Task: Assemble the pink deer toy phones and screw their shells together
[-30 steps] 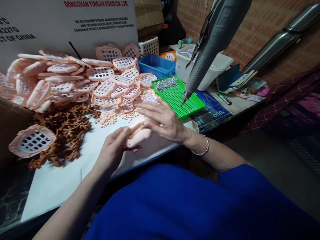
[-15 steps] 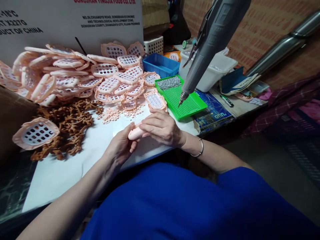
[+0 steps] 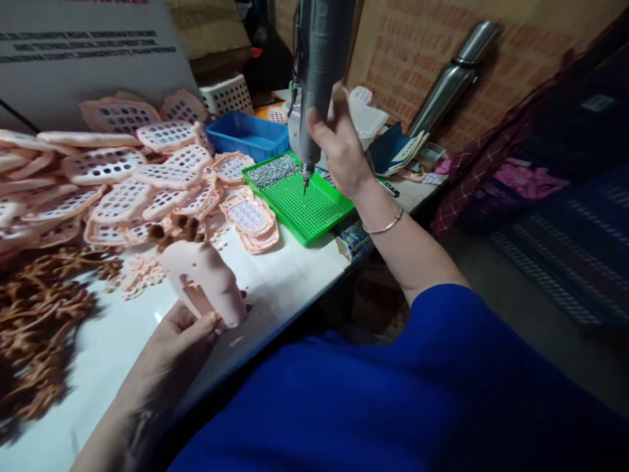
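My left hand (image 3: 184, 334) holds up a pale pink hollow plastic shell (image 3: 204, 278), thumb on its near face, above the white tabletop. Brown branching plastic pieces (image 3: 179, 229) show at the shell's upper end; whether they are attached to it I cannot tell. My right hand (image 3: 341, 147) is at a grey electric screwdriver (image 3: 317, 78) that hangs nose down, thumb across its body and fingers apart, not wrapped round it. The screwdriver's bit is over a green perforated tray (image 3: 309, 216), which has small silvery screws (image 3: 272, 170) heaped at its far end.
Pink frames with perforated white panels (image 3: 122, 200) are piled at left. Brown branching parts (image 3: 44, 328) and tiny pink pieces (image 3: 140, 275) lie nearer. A blue bin (image 3: 248, 134) and a white basket (image 3: 228, 95) stand behind; a steel flask (image 3: 449, 85) leans at right.
My right hand has left the pink shell and risen to the screwdriver. My left hand keeps the shell, now turned more upright. The view has swung to the right.
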A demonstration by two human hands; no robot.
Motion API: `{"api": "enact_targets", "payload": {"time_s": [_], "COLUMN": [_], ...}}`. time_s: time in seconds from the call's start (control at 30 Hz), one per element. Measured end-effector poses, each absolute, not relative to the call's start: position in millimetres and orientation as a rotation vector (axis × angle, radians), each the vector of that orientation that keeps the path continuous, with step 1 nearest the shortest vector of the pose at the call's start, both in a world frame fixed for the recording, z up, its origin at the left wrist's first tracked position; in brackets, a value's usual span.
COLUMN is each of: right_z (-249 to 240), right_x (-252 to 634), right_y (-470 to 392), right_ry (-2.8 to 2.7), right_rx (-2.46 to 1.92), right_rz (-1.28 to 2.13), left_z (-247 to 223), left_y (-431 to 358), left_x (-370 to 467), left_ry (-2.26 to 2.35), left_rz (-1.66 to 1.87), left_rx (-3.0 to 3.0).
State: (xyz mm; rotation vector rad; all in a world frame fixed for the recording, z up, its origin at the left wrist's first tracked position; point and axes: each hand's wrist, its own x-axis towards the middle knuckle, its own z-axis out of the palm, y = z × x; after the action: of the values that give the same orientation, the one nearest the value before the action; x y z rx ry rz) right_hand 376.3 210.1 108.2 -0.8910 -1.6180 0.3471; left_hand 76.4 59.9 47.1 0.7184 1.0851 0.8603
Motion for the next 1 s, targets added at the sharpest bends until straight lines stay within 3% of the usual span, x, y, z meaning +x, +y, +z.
{"api": "enact_targets", "payload": {"time_s": [0.1,0.23,0.57,0.83,1.0], "right_z": [109,107,82,67,60], "right_x": [381,381,395,393,394], "right_y": [227,210,171,159,162], "right_ry": [-1.603,-1.573,-1.314,-1.326,-1.277], "right_rx": [-0.765,-0.7,-0.721,-0.845,-0.668], "right_rz": [0.75,0.937,0.918,0.982,0.987], "left_z": [52,61,72,56,66], "left_y": [58,58,77,85,82], "left_x": [88,109,167,165,173], "left_ry": [1.175,1.246,1.23,1.17,1.239], "left_rz": [0.825,0.827,0.587,0.499,0.576], "left_rx": [0.702,0.682,0.409,0.3,0.31]}}
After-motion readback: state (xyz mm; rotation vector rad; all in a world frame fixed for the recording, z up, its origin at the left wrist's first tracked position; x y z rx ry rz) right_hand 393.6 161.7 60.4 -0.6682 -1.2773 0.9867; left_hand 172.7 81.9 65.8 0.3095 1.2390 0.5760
